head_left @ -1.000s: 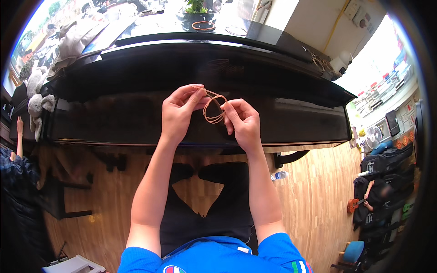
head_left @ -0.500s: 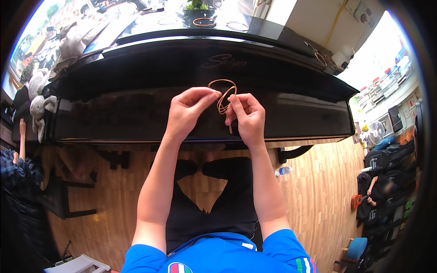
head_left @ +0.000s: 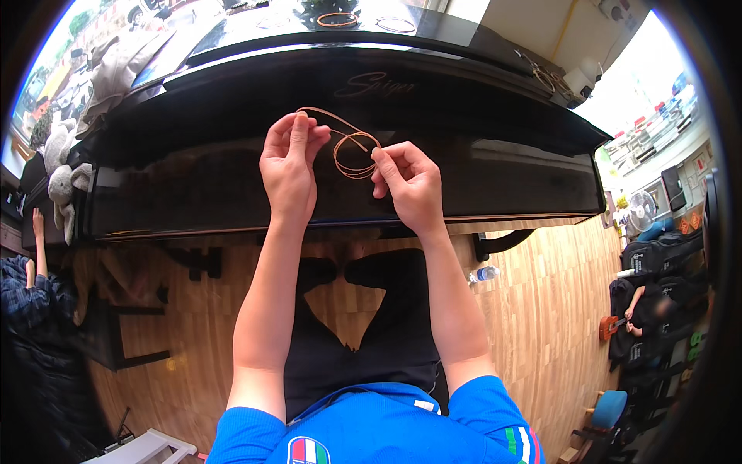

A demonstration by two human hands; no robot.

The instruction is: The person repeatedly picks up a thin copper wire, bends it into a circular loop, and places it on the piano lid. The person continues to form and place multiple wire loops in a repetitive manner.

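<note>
My left hand [head_left: 290, 166] is raised over the closed black piano [head_left: 510, 178], pinching a strand of a thin copper-coloured string [head_left: 344, 172] between thumb and fingertips. The string arches rightward from there into several loose loops. My right hand [head_left: 410, 185] pinches the loops at their right side, lower than my left hand. A short free end of the string shows inside the loops. Both hands are held apart, with the coil hanging between them.
On the piano top are more coiled strings [head_left: 336, 25] and a plant [head_left: 325, 8]; grey plush toys [head_left: 62, 182] lie at its left. People sit at far left [head_left: 27, 298] and right, the latter holding a small instrument [head_left: 607, 329]. A bottle [head_left: 485, 274] lies on the floor.
My left hand has moved up and left, drawing a strand out from the coil. My right hand has shifted slightly, still pinching the loops.
</note>
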